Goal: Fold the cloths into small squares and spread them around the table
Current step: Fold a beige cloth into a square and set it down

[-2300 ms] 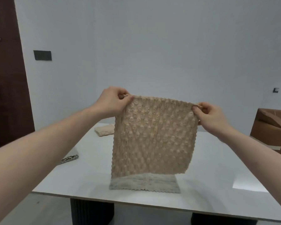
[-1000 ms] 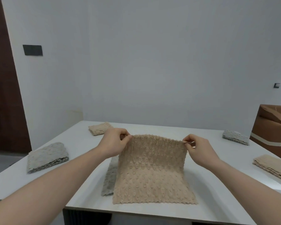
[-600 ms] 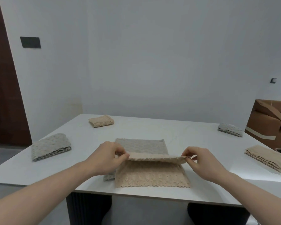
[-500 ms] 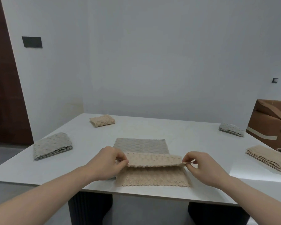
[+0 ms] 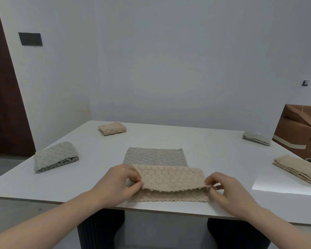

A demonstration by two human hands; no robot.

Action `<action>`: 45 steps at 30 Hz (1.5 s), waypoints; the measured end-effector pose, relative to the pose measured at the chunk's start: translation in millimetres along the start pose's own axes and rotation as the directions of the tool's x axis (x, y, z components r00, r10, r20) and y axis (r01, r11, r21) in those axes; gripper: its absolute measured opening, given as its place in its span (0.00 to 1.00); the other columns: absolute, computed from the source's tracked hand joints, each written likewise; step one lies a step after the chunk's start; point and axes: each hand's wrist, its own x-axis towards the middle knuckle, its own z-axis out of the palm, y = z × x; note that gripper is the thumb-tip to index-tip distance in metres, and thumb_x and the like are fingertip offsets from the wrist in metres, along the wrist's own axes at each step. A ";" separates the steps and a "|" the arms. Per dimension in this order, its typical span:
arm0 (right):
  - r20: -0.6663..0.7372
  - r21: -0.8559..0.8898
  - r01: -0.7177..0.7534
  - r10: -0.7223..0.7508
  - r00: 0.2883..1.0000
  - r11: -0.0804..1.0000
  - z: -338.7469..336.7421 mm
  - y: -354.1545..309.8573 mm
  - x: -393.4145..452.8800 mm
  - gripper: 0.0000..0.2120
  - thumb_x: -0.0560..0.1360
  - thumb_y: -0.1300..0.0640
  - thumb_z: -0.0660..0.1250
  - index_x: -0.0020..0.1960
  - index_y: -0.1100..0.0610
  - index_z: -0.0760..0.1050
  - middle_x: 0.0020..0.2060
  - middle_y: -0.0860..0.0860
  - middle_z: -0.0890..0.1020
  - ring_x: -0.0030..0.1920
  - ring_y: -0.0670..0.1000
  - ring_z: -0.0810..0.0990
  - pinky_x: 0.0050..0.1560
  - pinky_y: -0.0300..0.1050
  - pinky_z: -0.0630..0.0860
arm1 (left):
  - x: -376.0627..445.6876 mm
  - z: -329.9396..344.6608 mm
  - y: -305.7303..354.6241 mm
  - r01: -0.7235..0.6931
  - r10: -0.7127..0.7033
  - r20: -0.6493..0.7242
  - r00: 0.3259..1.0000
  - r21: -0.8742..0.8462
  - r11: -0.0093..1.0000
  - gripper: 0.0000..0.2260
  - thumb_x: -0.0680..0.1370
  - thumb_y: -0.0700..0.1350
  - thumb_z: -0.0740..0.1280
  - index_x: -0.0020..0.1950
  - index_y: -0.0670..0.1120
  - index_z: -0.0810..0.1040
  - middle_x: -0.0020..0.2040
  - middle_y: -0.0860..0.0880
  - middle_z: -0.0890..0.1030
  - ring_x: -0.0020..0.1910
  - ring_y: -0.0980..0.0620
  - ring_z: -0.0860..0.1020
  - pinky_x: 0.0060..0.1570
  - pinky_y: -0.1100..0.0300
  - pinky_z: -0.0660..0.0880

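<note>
A beige bobbled cloth (image 5: 171, 178) lies near the front edge of the white table (image 5: 90, 177), its top half doubled over toward me. My left hand (image 5: 118, 184) pinches the folded layer's left corner. My right hand (image 5: 226, 187) pinches its right corner. That upper edge hovers just above the lower layer, whose zigzag hem shows in front. A flat grey cloth (image 5: 155, 157) lies spread under and behind the beige one.
Folded cloths sit around the table: a grey one (image 5: 56, 157) at the left, a beige one (image 5: 112, 128) at the far left, a grey one (image 5: 256, 137) at the far right, a beige one (image 5: 294, 168) at the right edge. A cardboard box (image 5: 300, 132) stands beyond the right side.
The beige cloth, first held up in the air, came down onto the table. Both hands then drew its top edge toward me, folding it over the lower half.
</note>
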 end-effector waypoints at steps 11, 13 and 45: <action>0.123 -0.070 0.022 -0.013 0.992 0.997 2.2 -2.1 -7.8 0.07 0.69 0.50 0.65 0.40 0.37 0.72 0.49 0.35 0.79 0.53 0.40 0.78 0.55 0.45 0.77 | -1.3 4.9 -0.6 -0.003 -0.015 0.151 0.988 0.114 0.994 0.11 0.75 0.60 0.68 0.40 0.55 0.85 0.41 0.62 0.82 0.46 0.62 0.78 0.47 0.62 0.76; 0.080 -0.066 0.006 0.000 0.997 0.998 2.5 -4.6 -2.2 0.06 0.70 0.51 0.65 0.39 0.39 0.73 0.49 0.35 0.79 0.54 0.40 0.78 0.56 0.46 0.76 | 3.3 5.2 2.3 -0.013 -0.013 0.138 0.990 0.189 0.982 0.14 0.74 0.63 0.67 0.39 0.56 0.84 0.40 0.63 0.81 0.46 0.64 0.77 0.47 0.63 0.75; 0.274 -0.288 -0.256 0.336 0.901 0.923 61.0 -9.9 48.3 0.41 0.78 0.27 0.40 0.83 0.47 0.39 0.82 0.42 0.42 0.82 0.46 0.39 0.81 0.56 0.36 | 27.3 53.6 -27.2 0.277 -0.388 0.313 0.867 0.346 0.897 0.36 0.80 0.72 0.44 0.84 0.57 0.43 0.84 0.57 0.43 0.82 0.55 0.40 0.81 0.50 0.38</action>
